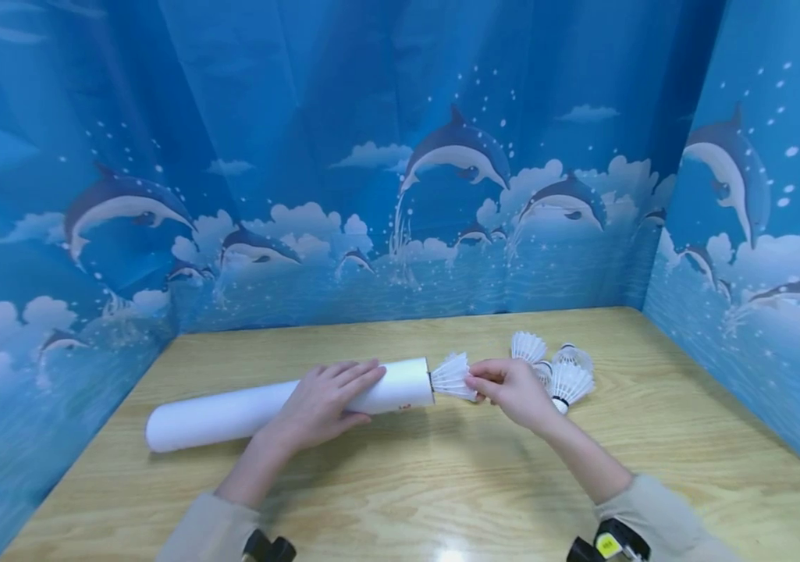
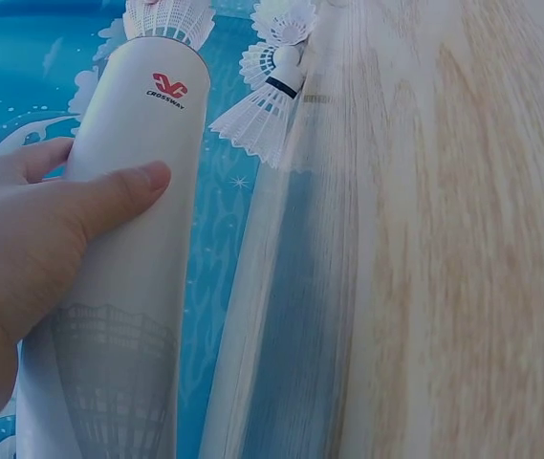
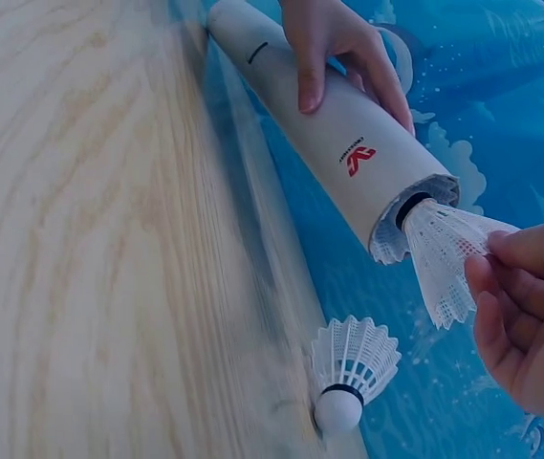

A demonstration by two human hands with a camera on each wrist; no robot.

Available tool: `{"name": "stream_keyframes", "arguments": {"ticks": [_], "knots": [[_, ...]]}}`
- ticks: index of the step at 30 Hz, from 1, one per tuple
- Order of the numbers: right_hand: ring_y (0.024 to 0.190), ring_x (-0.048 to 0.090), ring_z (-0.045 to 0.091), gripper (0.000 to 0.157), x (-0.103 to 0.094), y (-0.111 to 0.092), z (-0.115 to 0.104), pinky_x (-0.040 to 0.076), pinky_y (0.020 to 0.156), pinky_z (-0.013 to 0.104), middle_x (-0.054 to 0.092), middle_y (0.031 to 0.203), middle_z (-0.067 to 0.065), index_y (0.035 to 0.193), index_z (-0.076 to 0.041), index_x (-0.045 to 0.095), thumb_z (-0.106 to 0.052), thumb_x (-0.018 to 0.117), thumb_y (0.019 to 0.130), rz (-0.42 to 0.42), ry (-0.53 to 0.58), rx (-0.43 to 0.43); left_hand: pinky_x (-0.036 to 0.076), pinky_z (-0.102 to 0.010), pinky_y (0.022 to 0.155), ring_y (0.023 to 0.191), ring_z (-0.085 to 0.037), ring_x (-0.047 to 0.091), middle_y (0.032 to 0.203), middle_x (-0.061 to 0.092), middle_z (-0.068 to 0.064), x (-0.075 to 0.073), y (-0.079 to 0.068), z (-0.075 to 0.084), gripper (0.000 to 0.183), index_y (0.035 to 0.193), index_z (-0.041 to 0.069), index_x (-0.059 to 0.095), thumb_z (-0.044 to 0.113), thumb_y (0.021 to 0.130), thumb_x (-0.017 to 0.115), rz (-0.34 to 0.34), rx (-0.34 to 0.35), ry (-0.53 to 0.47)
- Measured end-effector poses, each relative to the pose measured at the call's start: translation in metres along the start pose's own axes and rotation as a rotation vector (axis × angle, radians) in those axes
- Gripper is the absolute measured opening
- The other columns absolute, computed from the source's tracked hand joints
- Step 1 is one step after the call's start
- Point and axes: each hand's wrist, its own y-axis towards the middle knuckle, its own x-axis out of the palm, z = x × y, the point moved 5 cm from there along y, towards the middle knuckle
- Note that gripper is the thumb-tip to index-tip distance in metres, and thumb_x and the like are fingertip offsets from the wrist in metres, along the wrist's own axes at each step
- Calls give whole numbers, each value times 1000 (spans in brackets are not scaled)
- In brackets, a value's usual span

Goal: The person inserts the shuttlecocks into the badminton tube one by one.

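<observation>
A white shuttlecock tube (image 1: 231, 414) lies on the table, its mouth facing right. Across its upper part lies my left hand (image 1: 325, 402), gripping it with the thumb on the near side and fingers over the far side. My right hand (image 1: 512, 390) pinches the skirt edge of a white shuttlecock (image 3: 444, 249) between thumb and fingers. That shuttlecock's head end is inside the tube mouth, with its black band at the opening and its skirt outside. A scalloped white edge shows inside the rim in the right wrist view.
Several loose shuttlecocks lie grouped just right of my right hand, including one with a black band (image 1: 571, 384) and one farther back (image 1: 528, 346). The wooden table (image 1: 400, 499) meets a blue dolphin-print curtain (image 1: 343, 156) at the back and sides.
</observation>
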Motion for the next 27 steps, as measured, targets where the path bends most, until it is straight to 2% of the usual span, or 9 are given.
{"name": "stream_keyframes", "arguments": {"ticks": [5,13,21,27], "knots": [[64,57,11,14,8,0,-1,49,54,23,66,72,6,95,6,69,-4,64,86,-25,31,-13,48,-48,86,114,-25,53,136,49,-3,0,0,1,77,139,18,44,35,72,79,-4,-2,6],[66,62,15,17,18,0,-8,53,57,26,68,79,14,96,10,67,-3,65,85,-45,93,-52,48,-47,86,114,-24,53,136,49,-4,-1,1,3,78,138,17,45,35,71,80,12,17,15],[66,62,21,10,22,3,-9,51,54,25,67,74,11,89,7,67,-1,66,83,-10,68,-86,49,-46,85,113,-24,54,136,50,-4,-2,2,4,78,138,18,45,35,71,80,19,19,19],[68,62,14,9,22,3,-10,55,60,27,68,77,12,88,6,67,1,67,81,20,76,-81,49,-46,85,114,-24,53,136,50,-3,-3,2,4,78,138,18,45,35,71,80,23,16,18]]}}
